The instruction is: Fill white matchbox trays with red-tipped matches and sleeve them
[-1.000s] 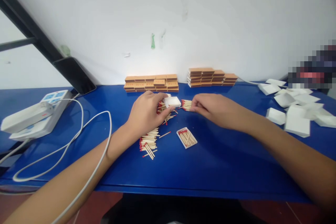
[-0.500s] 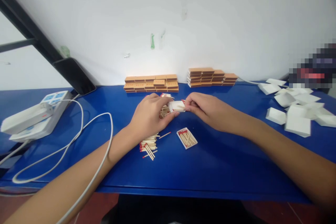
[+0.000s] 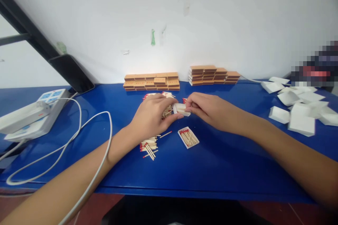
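My left hand (image 3: 155, 114) grips a small white matchbox tray (image 3: 187, 113) between thumb and fingers, just above the blue table. My right hand (image 3: 200, 107) is closed in a pinch at the tray's right end, with pale matchsticks (image 3: 181, 110) reaching from its fingertips into the tray; the fingers partly hide them. A heap of red-headed matches (image 3: 149, 143) lies under and in front of my left hand, partly covered by it. Nearer me, a second white tray (image 3: 196, 141) rests on the table with matches in it. One loose match (image 3: 166, 134) lies left of it.
Brown matchboxes stand along the wall in a left stack (image 3: 151, 83) and a right stack (image 3: 202, 75). White empty trays (image 3: 302, 123) are scattered at the right. A power strip (image 3: 52, 112) and white cable (image 3: 109, 123) are at the left; the cable crosses my left forearm.
The held tray has shifted slightly right and down and tilted more, with my right fingertips still at its right end. The filled tray on the table stays where it was.
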### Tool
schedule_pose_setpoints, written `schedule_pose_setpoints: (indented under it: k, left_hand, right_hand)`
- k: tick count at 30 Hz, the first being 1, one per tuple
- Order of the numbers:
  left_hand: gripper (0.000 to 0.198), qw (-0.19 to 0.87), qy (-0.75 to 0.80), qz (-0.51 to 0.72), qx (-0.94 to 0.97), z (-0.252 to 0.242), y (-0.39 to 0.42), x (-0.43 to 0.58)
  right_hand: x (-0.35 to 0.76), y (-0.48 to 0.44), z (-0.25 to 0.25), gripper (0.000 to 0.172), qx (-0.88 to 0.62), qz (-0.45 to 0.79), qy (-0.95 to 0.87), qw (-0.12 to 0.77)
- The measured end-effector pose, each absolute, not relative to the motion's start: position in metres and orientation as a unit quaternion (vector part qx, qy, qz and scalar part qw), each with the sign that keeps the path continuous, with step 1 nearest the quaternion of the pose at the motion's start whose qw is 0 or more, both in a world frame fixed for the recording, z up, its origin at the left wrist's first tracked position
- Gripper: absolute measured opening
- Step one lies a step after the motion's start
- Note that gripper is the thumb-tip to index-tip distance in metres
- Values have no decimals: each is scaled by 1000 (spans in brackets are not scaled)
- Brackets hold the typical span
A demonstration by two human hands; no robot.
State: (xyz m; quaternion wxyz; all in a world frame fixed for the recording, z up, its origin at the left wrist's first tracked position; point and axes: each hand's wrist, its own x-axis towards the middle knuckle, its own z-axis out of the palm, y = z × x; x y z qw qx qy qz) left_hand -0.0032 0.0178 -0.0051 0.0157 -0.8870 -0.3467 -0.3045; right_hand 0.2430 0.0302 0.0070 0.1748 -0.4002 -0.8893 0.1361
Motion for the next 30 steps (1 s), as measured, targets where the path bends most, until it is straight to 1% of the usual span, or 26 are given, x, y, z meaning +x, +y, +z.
schedule_pose_setpoints:
  k: [4,10,14,17,21,26,27,30]
  left_hand:
    - [35,14,-331,-309,-891,-3,16,-2]
    - [37,23,-358,-316,-879,-2,16,-3]
    - [36,20,-367,-327,-870,-4,16,-3]
    - [37,25,-366,-334,-868,-5,15,-2]
    - [37,34,-356,-338,-870,-6,16,-2]
    - [37,24,-359,-335,-871,-6,17,-2]
    - [36,24,-359,-334,-871,-6,17,-2]
    - [35,24,-355,-332,-874,-6,17,-1]
  right_hand:
    - [241,26,10,21,-399,134,-889,180]
    - [242,26,12,23,-397,89,-883,235]
    - [241,27,11,19,-388,85,-879,264]
    - [239,25,12,20,-383,94,-875,282]
    - [237,21,12,17,-386,77,-867,305]
    - [235,21,8,9,-380,102,-867,306]
    - [235,22,6,10,-378,109,-868,304]
    - [237,28,0,23,-372,124,-871,295]
